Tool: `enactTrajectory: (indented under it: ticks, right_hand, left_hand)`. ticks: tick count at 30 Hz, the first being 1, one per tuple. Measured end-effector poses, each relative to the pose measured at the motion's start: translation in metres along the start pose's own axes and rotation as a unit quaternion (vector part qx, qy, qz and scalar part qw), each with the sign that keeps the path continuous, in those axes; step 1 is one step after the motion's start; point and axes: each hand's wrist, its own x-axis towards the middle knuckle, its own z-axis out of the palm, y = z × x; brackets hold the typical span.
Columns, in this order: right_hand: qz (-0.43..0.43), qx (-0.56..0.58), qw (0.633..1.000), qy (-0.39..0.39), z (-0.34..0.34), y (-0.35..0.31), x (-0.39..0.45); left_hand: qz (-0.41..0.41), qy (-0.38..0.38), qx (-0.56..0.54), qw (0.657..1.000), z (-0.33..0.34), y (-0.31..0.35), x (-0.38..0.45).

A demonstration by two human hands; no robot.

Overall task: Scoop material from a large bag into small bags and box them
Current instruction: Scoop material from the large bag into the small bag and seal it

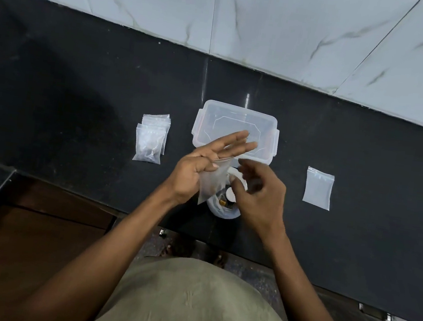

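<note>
My left hand [199,164] pinches a small clear zip bag [211,184] between thumb and palm, with its fingers stretched out over the box. The bag hangs down above the large bag [221,209], a rolled-open white bag with dark material and a white scoop [230,194] inside. My right hand [260,190] hovers just right of the small bag with fingers curled and blurred; I cannot tell whether it touches the bag's mouth. A clear plastic box [237,115] stands open behind the hands.
A pile of filled small bags [150,139] lies left of the box on the black counter [80,91]. One flat small bag [318,188] lies to the right. A marble wall [275,21] runs behind. The counter's front edge is close to my body.
</note>
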Motion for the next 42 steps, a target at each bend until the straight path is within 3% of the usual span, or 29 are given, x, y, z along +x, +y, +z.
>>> enactTrajectory:
  ticks: [4, 10, 14, 19, 25, 31, 36, 42]
  right_hand:
    - [0.044, 0.18, 0.98, -0.077, 0.001, -0.008, 0.014]
    - [0.069, 0.255, 0.964, 0.0, -0.002, -0.009, 0.021]
    - [0.117, 0.319, 0.94, 0.029, -0.01, -0.01, 0.028]
    - [0.155, 0.327, 0.932, 0.018, -0.017, -0.01, 0.028]
    - [0.144, 0.285, 0.947, 0.014, -0.013, 0.003, 0.025]
    - [0.133, 0.258, 0.957, -0.014, -0.014, 0.002, 0.024]
    - [0.065, 0.137, 0.988, -0.043, -0.016, -0.003, 0.024]
    - [0.019, 0.069, 0.996, -0.061, -0.011, -0.006, 0.026]
  left_hand:
    - [-0.016, -0.007, 0.014, 1.0, 0.005, -0.002, 0.008]
    - [-0.062, 0.055, -0.025, 0.996, -0.012, -0.01, 0.002]
    - [-0.097, 0.118, 0.095, 0.984, -0.01, -0.021, -0.001]
    - [-0.092, 0.175, 0.161, 0.967, -0.006, -0.025, -0.001]
    - [-0.081, 0.146, 0.179, 0.97, -0.007, -0.018, -0.002]
    - [-0.022, 0.278, 0.121, 0.953, -0.005, -0.02, 0.004]
    - [-0.021, 0.281, 0.14, 0.949, -0.004, -0.017, 0.001]
    - [-0.052, 0.306, 0.165, 0.936, -0.005, -0.014, -0.001]
